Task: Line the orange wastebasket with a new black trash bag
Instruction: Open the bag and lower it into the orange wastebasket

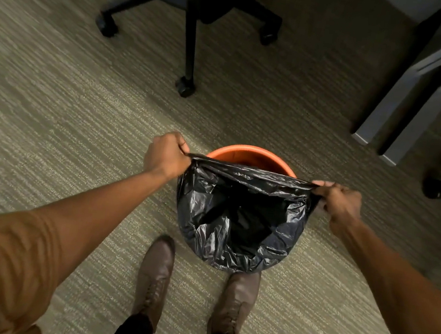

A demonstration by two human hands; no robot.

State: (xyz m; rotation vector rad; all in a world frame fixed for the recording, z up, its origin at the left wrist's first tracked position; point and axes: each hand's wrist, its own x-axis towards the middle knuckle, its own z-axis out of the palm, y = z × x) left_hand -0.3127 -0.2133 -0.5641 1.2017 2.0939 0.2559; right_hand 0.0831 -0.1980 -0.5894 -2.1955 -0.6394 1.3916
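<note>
The orange wastebasket [252,155] stands on the carpet just in front of my feet; only its far rim shows. A black trash bag [238,218] hangs inside it, folded over the near rim, its mouth stretched wide. My left hand [167,155] grips the bag's edge at the left of the basket. My right hand [340,201] pinches the edge at the right. The bag's far edge runs taut between my hands, short of the far rim.
An office chair base with black casters [185,86] stands beyond the basket. Grey desk legs [378,121] rise at the right, with another caster [435,188] near them. My two brown shoes [156,275] are planted just behind the basket.
</note>
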